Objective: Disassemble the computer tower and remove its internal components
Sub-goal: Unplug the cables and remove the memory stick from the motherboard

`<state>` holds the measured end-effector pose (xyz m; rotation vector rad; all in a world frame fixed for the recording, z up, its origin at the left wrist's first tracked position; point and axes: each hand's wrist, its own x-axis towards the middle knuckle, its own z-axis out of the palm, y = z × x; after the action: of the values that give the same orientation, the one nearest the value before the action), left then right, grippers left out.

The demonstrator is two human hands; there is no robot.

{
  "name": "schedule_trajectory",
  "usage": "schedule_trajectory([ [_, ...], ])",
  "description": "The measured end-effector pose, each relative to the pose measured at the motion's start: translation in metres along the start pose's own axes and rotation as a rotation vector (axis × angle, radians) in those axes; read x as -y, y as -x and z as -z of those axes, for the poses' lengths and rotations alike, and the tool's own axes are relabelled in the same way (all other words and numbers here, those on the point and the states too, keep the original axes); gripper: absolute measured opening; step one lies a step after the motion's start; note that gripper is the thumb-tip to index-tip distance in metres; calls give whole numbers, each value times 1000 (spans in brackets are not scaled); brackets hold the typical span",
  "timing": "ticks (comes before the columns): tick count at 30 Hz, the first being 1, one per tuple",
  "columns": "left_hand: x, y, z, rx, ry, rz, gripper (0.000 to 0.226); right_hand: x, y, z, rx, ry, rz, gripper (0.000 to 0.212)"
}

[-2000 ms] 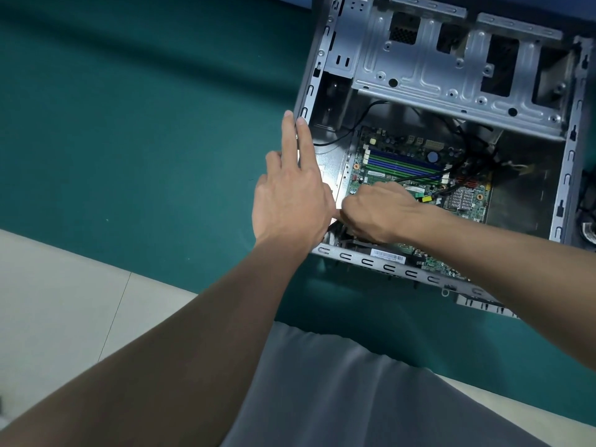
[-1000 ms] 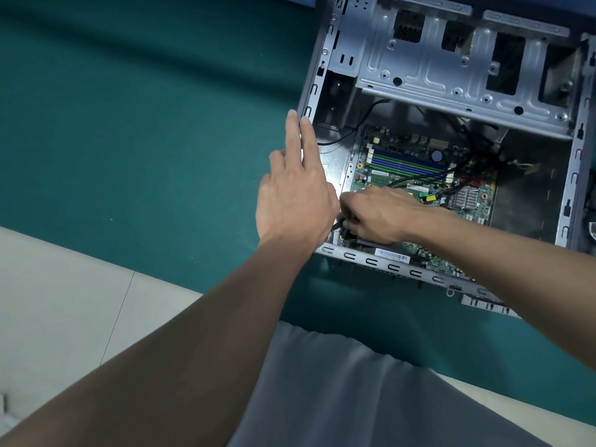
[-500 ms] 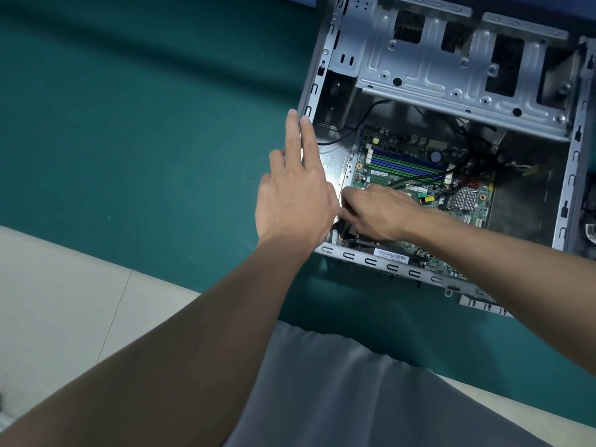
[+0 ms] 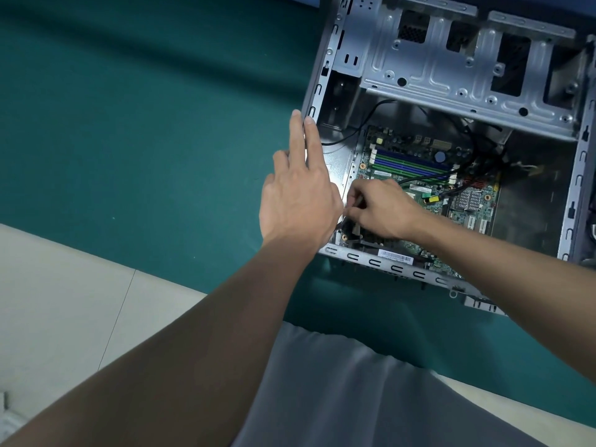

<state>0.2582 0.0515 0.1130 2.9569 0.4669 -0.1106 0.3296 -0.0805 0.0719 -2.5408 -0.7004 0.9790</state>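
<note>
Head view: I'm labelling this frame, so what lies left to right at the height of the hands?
In order: green mat → left hand → right hand → yellow connector → silver heatsink → bare case floor → case's right wall.

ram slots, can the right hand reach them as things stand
Probably yes: the ram slots lie just past the right hand, open from above; only a black cable crosses one end.
</note>
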Motion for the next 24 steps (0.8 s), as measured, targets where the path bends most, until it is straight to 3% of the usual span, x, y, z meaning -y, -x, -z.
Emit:
schedule_trajectory([
  [6, -1, 0, 0, 1, 13, 1, 78, -8, 0, 23, -55, -616, -198, 15],
  [12, -1, 0, -1, 0, 20, -2, 77, -5, -7, 37, -222, -681, -208, 22],
  [14, -1, 0, 0, 3, 20, 0, 77, -5, -13, 36, -183, -514, -141, 19],
  [19, -1, 0, -1, 6, 14, 7, 77, 2, -20, 18, 23, 207, 185, 11],
  [22, -1, -1, -1, 14, 18, 9, 77, 6, -21, 5, 154, 455, 209, 22],
  [24, 0, 0, -1, 12, 16, 9, 77, 7, -22, 0, 169, 487, 207, 20],
])
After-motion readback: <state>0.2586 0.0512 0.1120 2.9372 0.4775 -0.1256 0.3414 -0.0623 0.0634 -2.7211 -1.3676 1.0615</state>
